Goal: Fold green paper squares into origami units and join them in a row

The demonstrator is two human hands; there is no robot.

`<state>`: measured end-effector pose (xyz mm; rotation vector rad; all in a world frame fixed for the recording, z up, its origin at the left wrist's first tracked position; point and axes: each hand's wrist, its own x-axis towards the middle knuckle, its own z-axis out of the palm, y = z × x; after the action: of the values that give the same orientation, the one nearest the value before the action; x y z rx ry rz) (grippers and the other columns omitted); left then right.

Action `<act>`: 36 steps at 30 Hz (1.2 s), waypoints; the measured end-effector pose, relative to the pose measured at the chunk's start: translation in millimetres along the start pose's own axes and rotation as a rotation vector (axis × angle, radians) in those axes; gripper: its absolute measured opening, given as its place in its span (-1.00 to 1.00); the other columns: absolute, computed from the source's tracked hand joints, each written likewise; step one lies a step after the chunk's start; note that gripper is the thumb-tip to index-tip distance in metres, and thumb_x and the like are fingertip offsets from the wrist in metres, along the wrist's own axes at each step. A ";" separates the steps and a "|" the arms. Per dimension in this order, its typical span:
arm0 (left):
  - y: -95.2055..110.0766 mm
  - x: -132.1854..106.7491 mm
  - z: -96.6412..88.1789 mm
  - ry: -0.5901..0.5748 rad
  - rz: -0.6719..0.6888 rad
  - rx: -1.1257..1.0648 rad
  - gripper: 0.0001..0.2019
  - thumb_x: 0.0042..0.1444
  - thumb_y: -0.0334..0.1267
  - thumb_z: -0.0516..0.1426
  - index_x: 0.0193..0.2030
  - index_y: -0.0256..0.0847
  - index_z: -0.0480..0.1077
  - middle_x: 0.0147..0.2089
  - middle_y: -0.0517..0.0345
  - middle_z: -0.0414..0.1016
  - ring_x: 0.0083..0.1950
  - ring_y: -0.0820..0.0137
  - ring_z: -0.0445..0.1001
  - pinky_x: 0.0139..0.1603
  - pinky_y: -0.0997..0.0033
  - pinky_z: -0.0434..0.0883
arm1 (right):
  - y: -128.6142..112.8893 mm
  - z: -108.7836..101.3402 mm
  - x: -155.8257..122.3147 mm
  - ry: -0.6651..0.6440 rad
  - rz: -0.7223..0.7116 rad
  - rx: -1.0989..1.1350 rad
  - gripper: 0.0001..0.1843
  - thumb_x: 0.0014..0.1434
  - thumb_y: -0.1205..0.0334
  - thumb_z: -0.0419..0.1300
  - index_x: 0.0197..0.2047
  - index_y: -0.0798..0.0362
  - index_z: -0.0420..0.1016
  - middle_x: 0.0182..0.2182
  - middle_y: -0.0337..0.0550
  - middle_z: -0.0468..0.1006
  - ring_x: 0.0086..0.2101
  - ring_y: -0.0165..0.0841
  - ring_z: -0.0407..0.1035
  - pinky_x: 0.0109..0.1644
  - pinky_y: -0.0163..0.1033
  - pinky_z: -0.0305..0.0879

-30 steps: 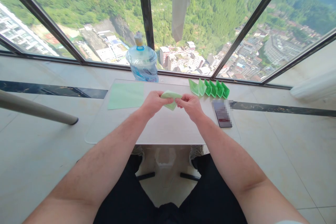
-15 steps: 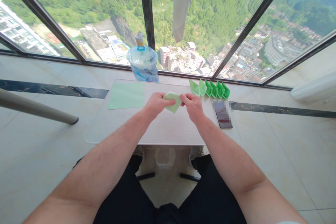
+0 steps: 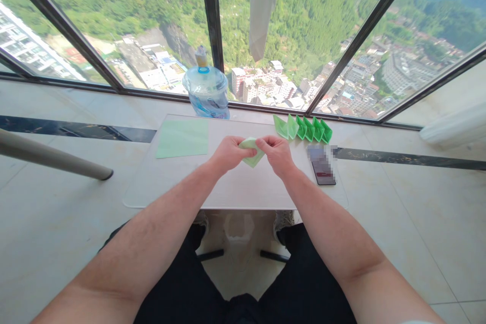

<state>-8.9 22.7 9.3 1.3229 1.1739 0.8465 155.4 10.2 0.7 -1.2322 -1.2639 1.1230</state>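
A small folded piece of pale green paper [image 3: 251, 159] is held above the middle of the low table [image 3: 235, 190]. My left hand [image 3: 230, 154] pinches its left side, with the thumb lying across the front. On the upper right edge, my right hand [image 3: 276, 151] grips the same paper between thumb and fingers. The fingers behind the paper are hidden. Flat on the table to the left lies a light green paper sheet [image 3: 182, 137]. A row of several folded green paper pieces [image 3: 307, 128] stands at the back right, paler at its left end.
A phone [image 3: 322, 167] lies on the table's right side, partly blurred out. Behind the table stands a large clear blue water bottle [image 3: 206, 90], close to the windows. A grey pole [image 3: 56, 156] reaches in from the left over the tiled floor.
Both hands and the folded paper have shifted slightly down and right. My right thumb has come further over the paper's upper edge, nearer my left thumb.
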 end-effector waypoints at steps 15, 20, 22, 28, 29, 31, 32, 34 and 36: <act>-0.8 1.0 -2.2 0.139 0.112 0.079 -0.55 -0.22 0.07 0.38 -0.59 -0.25 0.31 -0.58 0.33 0.17 -0.48 0.54 0.11 -0.48 0.48 0.07 | -5.5 -2.6 -0.3 -0.019 -0.132 -0.178 -0.70 0.01 0.02 0.37 -0.24 0.02 0.67 -0.33 -0.15 0.65 -0.35 -0.31 0.44 -0.21 -0.19 0.36; -1.7 1.1 -3.2 0.101 0.092 0.076 -0.57 -0.23 0.05 0.38 -0.59 -0.26 0.36 -0.59 0.32 0.19 -0.49 0.54 0.13 -0.49 0.48 0.04 | -0.3 -2.7 2.3 -0.049 -0.089 -0.130 -0.71 -0.01 -0.02 0.36 -0.34 0.04 0.62 -0.42 -0.17 0.61 -0.38 -0.30 0.44 -0.26 -0.20 0.34; -2.1 1.0 -4.4 0.087 0.084 0.061 -0.60 -0.21 0.03 0.37 -0.57 -0.26 0.38 -0.59 0.32 0.20 -0.49 0.53 0.14 -0.49 0.48 0.05 | 1.7 -2.3 3.1 -0.049 -0.081 -0.117 -0.70 0.01 -0.04 0.35 -0.37 0.04 0.59 -0.45 -0.19 0.59 -0.40 -0.33 0.41 -0.30 -0.22 0.31; 1.3 -1.6 -5.2 0.077 0.101 0.054 -0.64 -0.15 0.02 0.34 -0.46 -0.28 0.50 -0.54 0.27 0.35 -0.45 0.48 0.26 -0.43 0.47 0.18 | 4.1 -2.5 3.4 -0.035 -0.082 -0.162 -0.66 0.06 -0.09 0.30 -0.40 0.04 0.52 -0.52 -0.24 0.50 -0.45 -0.38 0.33 -0.37 -0.26 0.23; 2.0 -2.1 -4.8 0.092 0.110 0.056 -0.65 -0.14 0.02 0.33 -0.44 -0.28 0.51 -0.52 0.26 0.37 -0.44 0.47 0.27 -0.42 0.46 0.20 | 4.4 -2.4 3.4 -0.028 -0.079 -0.176 -0.66 0.06 -0.09 0.29 -0.40 0.04 0.51 -0.52 -0.24 0.49 -0.45 -0.38 0.32 -0.37 -0.26 0.23; 2.7 -2.5 -3.8 0.129 0.116 0.054 -0.67 -0.13 0.00 0.32 -0.45 -0.28 0.50 -0.52 0.25 0.39 -0.44 0.47 0.28 -0.41 0.45 0.22 | 4.7 -2.0 3.3 -0.026 -0.073 -0.196 -0.66 0.07 -0.09 0.28 -0.41 0.05 0.51 -0.53 -0.24 0.49 -0.45 -0.38 0.32 -0.36 -0.26 0.23; 2.5 -2.4 -3.5 0.146 0.112 0.053 -0.68 -0.14 -0.01 0.32 -0.47 -0.28 0.48 -0.53 0.25 0.38 -0.45 0.47 0.28 -0.41 0.45 0.21 | 4.6 -1.9 3.1 -0.032 -0.069 -0.200 -0.66 0.08 -0.08 0.28 -0.41 0.05 0.50 -0.53 -0.24 0.49 -0.45 -0.37 0.33 -0.36 -0.25 0.24; 1.4 -1.6 -3.4 0.177 0.103 0.065 -0.69 -0.15 -0.03 0.32 -0.50 -0.27 0.46 -0.55 0.26 0.36 -0.46 0.47 0.26 -0.44 0.45 0.19 | 3.3 -1.8 2.0 -0.033 -0.084 -0.215 -0.70 0.08 -0.05 0.29 -0.37 0.05 0.52 -0.48 -0.21 0.53 -0.42 -0.36 0.36 -0.32 -0.24 0.29; 0.1 -0.8 -3.8 0.198 0.105 0.105 -0.70 -0.13 -0.03 0.30 -0.50 -0.27 0.46 -0.55 0.26 0.36 -0.46 0.47 0.25 -0.44 0.45 0.19 | 0.2 -2.2 0.2 0.002 -0.158 -0.261 -0.75 0.08 0.02 0.31 -0.28 0.04 0.55 -0.38 -0.18 0.58 -0.37 -0.35 0.39 -0.25 -0.22 0.34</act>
<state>-12.7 22.9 10.0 1.4204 1.3275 1.0222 157.5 10.4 0.6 -1.2970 -1.5142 0.8615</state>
